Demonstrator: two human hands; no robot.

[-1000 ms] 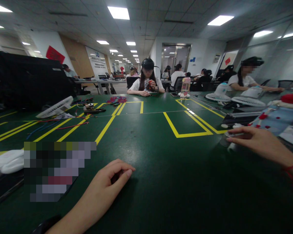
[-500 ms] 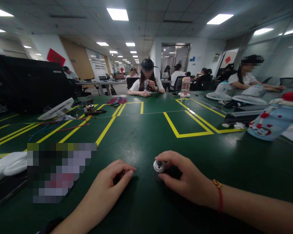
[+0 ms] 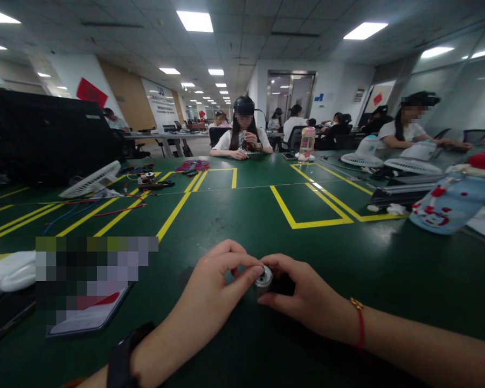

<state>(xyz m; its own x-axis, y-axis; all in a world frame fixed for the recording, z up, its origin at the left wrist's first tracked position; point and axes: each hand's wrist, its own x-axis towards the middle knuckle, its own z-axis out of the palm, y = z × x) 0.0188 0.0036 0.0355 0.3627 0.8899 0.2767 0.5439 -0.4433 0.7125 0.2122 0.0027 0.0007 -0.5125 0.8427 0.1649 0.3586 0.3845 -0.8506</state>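
A small silver and black cylindrical motor [image 3: 264, 278] lies on the green table mat [image 3: 242, 226] just in front of me. My right hand [image 3: 307, 299] grips its dark body from the right, with a red string bracelet on the wrist. My left hand [image 3: 216, 291] has come up against the motor's silver end, thumb and forefinger pinched at it. Whether a small part sits between those fingers is hidden.
A phone [image 3: 89, 318] and a white object [image 3: 8, 272] lie at the left. A blue bottle with red spots [image 3: 452, 202] lies at the right. White fan grilles [image 3: 91, 180], loose wires [image 3: 105, 207] and yellow tape boxes [image 3: 307, 202] are farther back. Other people sit at the far side.
My right hand reached to the far right, came back with the motor and set it down in front of me. My left hand then moved right to meet the motor's silver end.
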